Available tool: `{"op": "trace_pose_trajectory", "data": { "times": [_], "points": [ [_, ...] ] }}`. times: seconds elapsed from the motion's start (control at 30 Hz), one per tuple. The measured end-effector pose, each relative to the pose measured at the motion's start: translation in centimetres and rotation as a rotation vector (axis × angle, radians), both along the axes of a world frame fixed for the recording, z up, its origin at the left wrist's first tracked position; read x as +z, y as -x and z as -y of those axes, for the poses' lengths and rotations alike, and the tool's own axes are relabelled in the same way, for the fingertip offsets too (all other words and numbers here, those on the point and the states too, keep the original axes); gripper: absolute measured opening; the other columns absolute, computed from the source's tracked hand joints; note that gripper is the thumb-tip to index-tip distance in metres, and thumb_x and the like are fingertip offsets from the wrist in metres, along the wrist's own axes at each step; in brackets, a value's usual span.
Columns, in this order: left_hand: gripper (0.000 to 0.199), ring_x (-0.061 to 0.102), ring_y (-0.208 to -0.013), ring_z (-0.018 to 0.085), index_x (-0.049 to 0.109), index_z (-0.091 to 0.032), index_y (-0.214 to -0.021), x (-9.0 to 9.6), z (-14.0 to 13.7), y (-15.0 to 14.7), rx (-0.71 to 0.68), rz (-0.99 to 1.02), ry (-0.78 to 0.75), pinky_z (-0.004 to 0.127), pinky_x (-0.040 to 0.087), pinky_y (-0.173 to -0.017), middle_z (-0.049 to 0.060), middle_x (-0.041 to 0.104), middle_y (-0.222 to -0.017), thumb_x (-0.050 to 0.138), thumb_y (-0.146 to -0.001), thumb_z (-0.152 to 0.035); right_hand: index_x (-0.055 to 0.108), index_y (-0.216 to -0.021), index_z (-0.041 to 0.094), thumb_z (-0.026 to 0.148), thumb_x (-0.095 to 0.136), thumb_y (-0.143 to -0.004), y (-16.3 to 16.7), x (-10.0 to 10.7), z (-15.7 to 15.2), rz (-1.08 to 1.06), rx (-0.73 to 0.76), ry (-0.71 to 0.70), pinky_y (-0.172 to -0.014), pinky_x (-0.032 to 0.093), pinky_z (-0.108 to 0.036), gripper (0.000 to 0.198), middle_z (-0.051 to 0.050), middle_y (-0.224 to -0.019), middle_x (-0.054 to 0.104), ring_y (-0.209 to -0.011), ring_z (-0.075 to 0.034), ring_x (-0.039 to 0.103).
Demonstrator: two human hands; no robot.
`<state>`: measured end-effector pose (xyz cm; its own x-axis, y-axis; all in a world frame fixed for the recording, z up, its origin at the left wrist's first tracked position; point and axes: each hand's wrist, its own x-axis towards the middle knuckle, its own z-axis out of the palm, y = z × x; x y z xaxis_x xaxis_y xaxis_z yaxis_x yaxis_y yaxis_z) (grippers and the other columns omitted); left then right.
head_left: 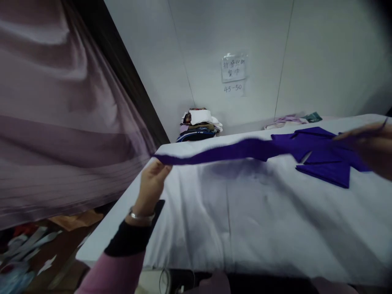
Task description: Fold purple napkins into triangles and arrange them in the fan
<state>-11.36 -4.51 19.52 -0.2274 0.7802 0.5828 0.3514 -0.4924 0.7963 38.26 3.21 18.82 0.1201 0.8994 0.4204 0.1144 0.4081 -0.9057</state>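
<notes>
Two hands are out over one white table [260, 228], well apart from each other. The left hand [152, 181], with one silvery bangle [142, 216] at its wrist, pinches the end of one purple cloth [214, 154] between thumb and fingers; the cloth runs rightward as a narrow strip above the tabletop. The right hand [372, 149] is smeared at the edge of my view, by the purple fabric, and I can't tell whether it grips anything. Beneath and beside it lie at least two folded purple pieces [326, 168]. Along the back I count one stack of folded clothes [200, 127] and, on the wall [257, 36], two handwritten papers [233, 69], one above the other. One pink curtain [61, 98] hangs at the left.
</notes>
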Motion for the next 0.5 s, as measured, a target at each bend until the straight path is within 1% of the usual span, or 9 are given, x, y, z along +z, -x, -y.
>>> {"op": "trace_pose_trajectory", "data": {
  "times": [0.03,0.07,0.13,0.2,0.27,0.3,0.37,0.43,0.5],
  "points": [
    [0.015,0.06,-0.092,0.017,0.066,-0.017,-0.086,-2.0,0.9,-0.1,0.003,-0.041,0.087,0.032,0.044,-0.09,0.002,0.068,-0.09,0.066,-0.074,-0.027,0.066,-0.07,0.025,0.04,0.078,-0.053,-0.1,-2.0,0.7,-0.039,0.027,0.015,-0.071,0.053,-0.036,0.026,-0.004,-0.077,0.067,-0.074,-0.022,0.064],
    [0.015,0.061,-0.093,0.019,0.066,-0.017,-0.085,-3.8,1.8,-0.2,-0.003,-0.072,0.158,0.033,0.044,-0.09,0.003,0.068,-0.092,0.065,-0.074,-0.028,0.066,-0.07,0.026,0.04,0.077,-0.051,-0.3,-4.1,1.3,-0.025,0.047,0.051,-0.07,0.054,-0.038,0.026,-0.005,-0.076,0.068,-0.076,-0.025,0.065],
    [0.016,0.061,-0.094,0.021,0.066,-0.018,-0.084,-7.3,3.4,-0.5,-0.028,-0.07,0.288,0.034,0.044,-0.09,0.005,0.068,-0.092,0.065,-0.073,-0.03,0.068,-0.068,0.026,0.04,0.076,-0.052,-0.9,-8.0,2.5,0.106,0.066,0.128,-0.073,0.054,-0.041,0.023,-0.006,-0.076,0.069,-0.081,-0.029,0.065],
    [0.015,0.061,-0.093,0.022,0.066,-0.018,-0.08,-10.3,4.7,-0.7,-0.025,-0.055,0.408,0.035,0.046,-0.089,0.005,0.068,-0.09,0.064,-0.071,-0.031,0.07,-0.072,0.027,0.04,0.071,-0.057,-1.6,-11.5,3.6,0.26,0.105,0.209,-0.08,0.052,-0.044,0.02,-0.008,-0.083,0.071,-0.088,-0.032,0.064],
    [0.014,0.061,-0.095,0.022,0.066,-0.019,-0.078,-12.6,5.8,-0.9,-0.016,-0.063,0.49,0.036,0.045,-0.09,0.005,0.068,-0.09,0.062,-0.073,-0.031,0.072,-0.074,0.028,0.04,0.068,-0.06,-2.2,-14.2,4.6,0.367,0.149,0.28,-0.086,0.049,-0.046,0.019,-0.008,-0.089,0.071,-0.093,-0.033,0.063],
    [0.014,0.06,-0.096,0.022,0.066,-0.019,-0.078,-13.5,6.3,-0.9,-0.011,-0.076,0.516,0.036,0.044,-0.091,0.005,0.068,-0.091,0.06,-0.073,-0.031,0.073,-0.074,0.029,0.041,0.066,-0.06,-2.4,-15.2,5.0,0.4,0.167,0.305,-0.087,0.048,-0.047,0.019,-0.007,-0.091,0.071,-0.094,-0.034,0.063],
    [0.014,0.059,-0.098,0.022,0.067,-0.02,-0.078,-14.7,7.1,-0.9,-0.001,-0.106,0.551,0.037,0.043,-0.093,0.005,0.067,-0.095,0.059,-0.073,-0.03,0.073,-0.074,0.031,0.041,0.065,-0.059,-2.6,-16.7,5.8,0.437,0.194,0.342,-0.088,0.047,-0.048,0.019,-0.006,-0.091,0.071,-0.095,-0.035,0.063],
    [0.014,0.059,-0.099,0.021,0.068,-0.021,-0.079,-15.4,7.7,-0.8,-0.007,-0.143,0.575,0.037,0.043,-0.093,0.005,0.066,-0.099,0.058,-0.073,-0.029,0.074,-0.072,0.033,0.04,0.063,-0.059,-2.6,-17.4,6.5,0.449,0.204,0.366,-0.087,0.048,-0.048,0.019,-0.005,-0.089,0.072,-0.092,-0.035,0.064],
    [0.015,0.058,-0.1,0.021,0.069,-0.022,-0.08,-15.8,8.1,-0.7,-0.031,-0.177,0.592,0.037,0.043,-0.094,0.005,0.065,-0.101,0.058,-0.073,-0.029,0.074,-0.07,0.034,0.039,0.062,-0.058,-2.6,-17.7,7.0,0.45,0.206,0.394,-0.084,0.05,-0.047,0.017,-0.005,-0.088,0.072,-0.091,-0.035,0.064]
  ]
}}
